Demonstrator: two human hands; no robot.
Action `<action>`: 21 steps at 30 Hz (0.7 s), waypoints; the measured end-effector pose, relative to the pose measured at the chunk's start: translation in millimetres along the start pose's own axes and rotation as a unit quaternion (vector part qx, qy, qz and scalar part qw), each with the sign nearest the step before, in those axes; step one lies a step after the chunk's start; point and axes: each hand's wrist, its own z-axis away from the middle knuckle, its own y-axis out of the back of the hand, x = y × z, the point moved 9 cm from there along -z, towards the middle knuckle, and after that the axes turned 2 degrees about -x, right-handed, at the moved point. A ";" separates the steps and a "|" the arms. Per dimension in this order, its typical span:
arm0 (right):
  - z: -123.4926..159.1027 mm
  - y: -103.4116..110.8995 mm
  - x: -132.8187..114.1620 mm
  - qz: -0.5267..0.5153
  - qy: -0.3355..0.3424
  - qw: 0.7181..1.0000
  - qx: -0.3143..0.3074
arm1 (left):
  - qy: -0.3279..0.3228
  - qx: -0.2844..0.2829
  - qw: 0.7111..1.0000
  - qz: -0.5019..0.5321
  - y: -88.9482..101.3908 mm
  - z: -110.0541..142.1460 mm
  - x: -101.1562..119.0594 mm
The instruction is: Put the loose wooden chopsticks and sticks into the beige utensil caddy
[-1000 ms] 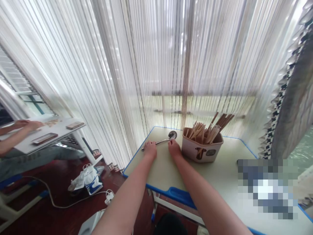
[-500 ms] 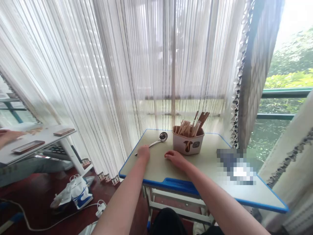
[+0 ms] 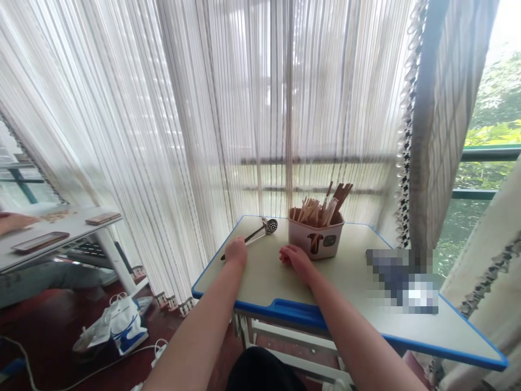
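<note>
My left hand (image 3: 236, 252) is closed around the handle of a metal slotted spoon (image 3: 266, 227), whose perforated bowl is raised a little above the beige desk (image 3: 268, 277). My right hand (image 3: 295, 257) rests on the desk with its fingers curled, holding nothing I can make out. Just beyond it stands a beige holder (image 3: 316, 238) packed with several wooden chopsticks (image 3: 323, 205).
The desk has a blue rim (image 3: 285, 312) and stands against sheer white curtains (image 3: 228, 108). A blurred patch (image 3: 402, 277) lies at the desk's right. To the left, another person's hand (image 3: 14, 221) rests on a white table (image 3: 52, 239). A bag (image 3: 122, 326) and cables lie on the floor.
My right hand has drawn back from the spoon toward me. My left hand has tilted the spoon so its bowl lifts off the desk. The view has swung right and pulled back.
</note>
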 end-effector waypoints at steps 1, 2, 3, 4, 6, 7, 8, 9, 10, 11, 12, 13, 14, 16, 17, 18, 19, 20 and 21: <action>0.3 -0.2 -0.1 0.000 -0.001 1.000 -0.001 | -0.001 0.005 1.000 0.000 1.2 0.1 0.4; 0.5 -0.4 -0.2 -0.001 -0.002 1.000 -0.002 | -0.004 0.010 1.000 0.000 2.3 0.2 1.1; 0.6 -0.5 -0.4 -0.001 -0.002 1.000 -0.003 | -0.007 0.015 1.000 -0.001 3.3 0.4 1.9; 0.7 -0.6 -0.4 -0.001 -0.002 1.000 -0.005 | -0.010 0.019 1.000 -0.002 4.3 0.6 2.6; 0.5 -0.4 0.0 -0.001 -0.003 1.000 -0.006 | -0.012 0.030 0.999 -0.005 6.6 1.3 2.7; 0.1 -0.2 0.4 -0.001 -0.003 1.000 -0.007 | -0.011 0.035 0.999 -0.007 7.6 1.7 2.1; -0.4 0.0 1.1 0.000 -0.002 1.000 -0.007 | -0.010 0.041 0.999 -0.007 9.0 2.0 1.4; -1.0 0.4 2.0 0.001 -0.002 1.000 -0.006 | -0.010 0.050 0.999 -0.006 10.7 2.4 0.7; -1.7 0.8 3.0 0.003 -0.001 1.000 -0.005 | -0.010 0.060 0.998 -0.004 12.6 2.8 0.0; -2.5 1.4 4.1 0.006 -0.001 1.000 -0.003 | -0.011 0.071 0.997 -0.001 14.5 3.2 -0.2; -3.3 2.0 5.2 0.010 -0.001 1.000 -0.001 | -0.015 0.079 0.997 0.003 15.9 3.5 0.4; -4.0 2.5 6.3 0.013 -0.001 1.000 0.002 | -0.023 0.083 0.996 0.006 16.6 3.7 1.9; -4.6 3.0 7.2 0.015 -0.002 1.000 0.004 | -0.033 0.082 0.996 0.008 16.5 3.8 4.2; -5.4 3.2 8.3 0.014 -0.005 1.000 0.008 | -0.056 0.069 0.996 0.008 14.6 3.9 9.5; -5.5 3.2 8.2 0.013 -0.006 1.000 0.009 | -0.065 0.062 0.996 0.008 13.7 4.2 11.9; -5.5 3.0 7.7 0.010 -0.006 1.000 0.010 | -0.072 0.055 0.996 0.008 13.1 4.6 13.6; -5.3 2.8 6.9 0.007 -0.006 1.000 0.011 | -0.076 0.049 0.996 0.009 12.9 5.1 14.7; -5.1 2.5 6.1 0.004 -0.006 1.000 0.011 | -0.078 0.045 0.996 0.009 13.1 5.5 15.3; -4.9 2.2 5.3 0.001 -0.006 1.000 0.012 | -0.080 0.041 0.996 0.010 13.4 6.0 15.7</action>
